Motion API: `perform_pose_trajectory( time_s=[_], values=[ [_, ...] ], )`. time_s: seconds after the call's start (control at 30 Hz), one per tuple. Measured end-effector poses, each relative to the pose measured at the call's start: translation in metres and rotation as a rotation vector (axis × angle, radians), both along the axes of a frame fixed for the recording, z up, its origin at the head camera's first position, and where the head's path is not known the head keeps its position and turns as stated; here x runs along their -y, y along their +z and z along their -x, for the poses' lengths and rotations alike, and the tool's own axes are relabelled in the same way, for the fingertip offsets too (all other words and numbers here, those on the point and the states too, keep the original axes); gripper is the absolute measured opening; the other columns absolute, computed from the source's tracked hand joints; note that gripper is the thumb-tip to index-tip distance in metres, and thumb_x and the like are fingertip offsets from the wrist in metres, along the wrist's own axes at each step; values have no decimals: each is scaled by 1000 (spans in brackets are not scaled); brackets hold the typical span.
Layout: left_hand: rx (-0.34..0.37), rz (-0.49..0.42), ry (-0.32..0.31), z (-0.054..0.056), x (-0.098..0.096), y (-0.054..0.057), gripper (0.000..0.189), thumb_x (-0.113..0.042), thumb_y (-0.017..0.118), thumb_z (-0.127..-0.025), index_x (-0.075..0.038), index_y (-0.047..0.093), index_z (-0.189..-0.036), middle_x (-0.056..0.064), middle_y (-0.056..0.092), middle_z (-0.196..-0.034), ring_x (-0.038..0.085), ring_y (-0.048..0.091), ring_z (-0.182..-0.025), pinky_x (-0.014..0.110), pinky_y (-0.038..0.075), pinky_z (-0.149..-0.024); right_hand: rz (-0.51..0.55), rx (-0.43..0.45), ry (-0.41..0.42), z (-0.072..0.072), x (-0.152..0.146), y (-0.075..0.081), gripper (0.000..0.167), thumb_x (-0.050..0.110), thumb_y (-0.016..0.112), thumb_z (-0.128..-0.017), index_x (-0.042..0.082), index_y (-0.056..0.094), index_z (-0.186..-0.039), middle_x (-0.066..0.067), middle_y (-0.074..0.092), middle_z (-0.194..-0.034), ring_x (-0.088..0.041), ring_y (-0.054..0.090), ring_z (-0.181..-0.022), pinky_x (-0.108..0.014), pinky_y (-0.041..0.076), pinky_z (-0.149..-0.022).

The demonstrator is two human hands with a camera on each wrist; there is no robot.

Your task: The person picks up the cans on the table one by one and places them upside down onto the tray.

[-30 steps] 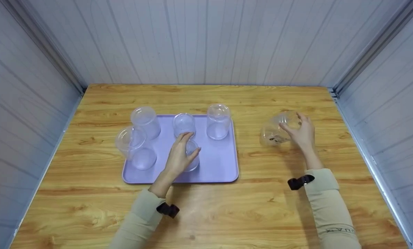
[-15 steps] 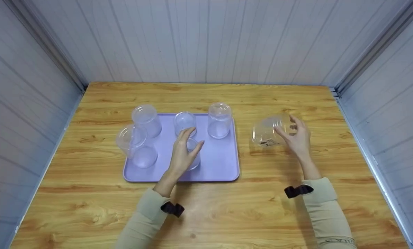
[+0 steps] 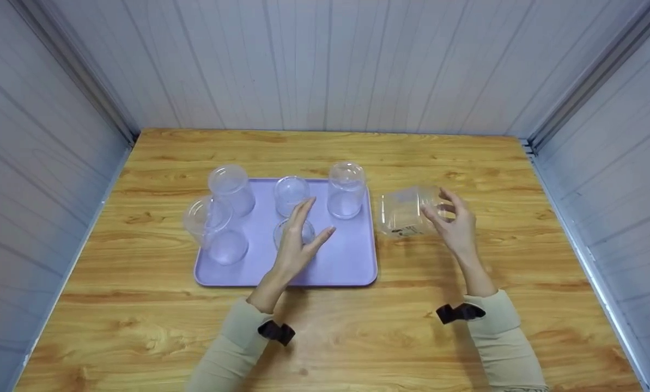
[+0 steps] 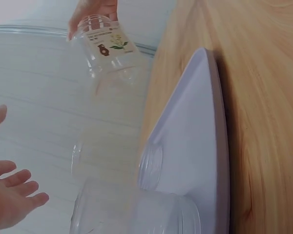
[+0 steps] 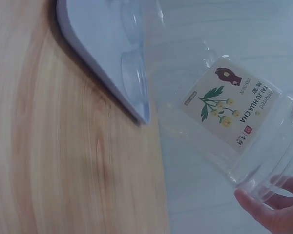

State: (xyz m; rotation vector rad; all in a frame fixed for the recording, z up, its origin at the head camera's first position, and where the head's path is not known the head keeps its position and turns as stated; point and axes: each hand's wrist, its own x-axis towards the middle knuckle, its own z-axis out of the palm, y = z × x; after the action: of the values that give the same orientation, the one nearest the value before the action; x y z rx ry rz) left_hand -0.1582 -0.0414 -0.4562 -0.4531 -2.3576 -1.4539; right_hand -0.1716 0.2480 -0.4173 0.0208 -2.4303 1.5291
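Observation:
My right hand (image 3: 455, 223) grips a clear plastic jar (image 3: 404, 212) by its threaded neck end, fingers and thumb around it. The jar is tipped on its side in the air, its base pointing left toward the tray. The right wrist view shows its label (image 5: 229, 102) with yellow flowers and printing. My left hand (image 3: 297, 245) hovers over the middle of the lilac tray (image 3: 346, 267), fingers extended and thumb spread. Below it, partly hidden, stands a clear jar (image 3: 308, 234). Another clear jar (image 3: 292, 193) stands just behind that one.
More clear jars stand on the tray: one at the back right (image 3: 346, 190), a back-left jar (image 3: 231, 188) and a front-left jar (image 3: 207, 220). The wooden table (image 3: 357, 337) surrounds the tray. Pale panel walls (image 3: 346, 65) rise at the back and sides.
My right hand has carried the jar leftward, close to the tray's right edge, turning it more level. The left hand has shifted slightly right, with its fingers spreading wider.

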Motion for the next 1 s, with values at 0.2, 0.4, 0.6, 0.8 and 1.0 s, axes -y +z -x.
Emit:
perform_pose_trajectory(
  time_s=[0.2, 0.4, 0.6, 0.8, 1.0],
  values=[
    [25, 1, -40, -2, -4, 0, 76, -40, 66, -77, -3, 34, -135, 13, 36, -134, 21, 31, -124, 38, 25, -101, 71, 37, 41, -9, 14, 5, 50, 6, 62, -81, -8, 42, -126, -23, 48, -119, -32, 51, -98, -16, 43, -68],
    [22, 26, -97, -2, -9, -1, 83, -42, 67, -75, -6, 28, -138, 12, 32, -137, 23, 29, -126, 42, 25, -100, 146, 27, 91, -11, 21, -1, 46, 4, 59, -82, -8, 44, -124, -24, 48, -116, -35, 51, -98, -20, 46, -68],
    [34, 36, -155, -2, -14, -2, 91, -44, 70, -71, -8, 22, -140, 11, 27, -140, 21, 25, -127, 44, 24, -101, 251, 57, 115, -6, 26, -23, 44, 5, 56, -84, -7, 44, -124, -22, 50, -115, -25, 55, -93, -21, 48, -70],
    [56, 44, -198, -4, -18, -3, 100, -45, 73, -66, -11, 17, -142, 11, 24, -140, 21, 24, -127, 47, 24, -99, 365, 79, 154, -10, 35, -33, 42, 3, 50, -86, -10, 40, -126, -24, 47, -119, -21, 54, -97, -25, 48, -75],
    [74, 17, -241, -5, -22, -4, 104, -45, 75, -64, -18, 14, -143, 8, 24, -141, 20, 26, -126, 44, 29, -97, 498, 100, 180, -14, 44, -47, 51, 22, 54, -86, -6, 42, -127, -24, 46, -121, -29, 51, -103, -34, 49, -77]
  ],
)
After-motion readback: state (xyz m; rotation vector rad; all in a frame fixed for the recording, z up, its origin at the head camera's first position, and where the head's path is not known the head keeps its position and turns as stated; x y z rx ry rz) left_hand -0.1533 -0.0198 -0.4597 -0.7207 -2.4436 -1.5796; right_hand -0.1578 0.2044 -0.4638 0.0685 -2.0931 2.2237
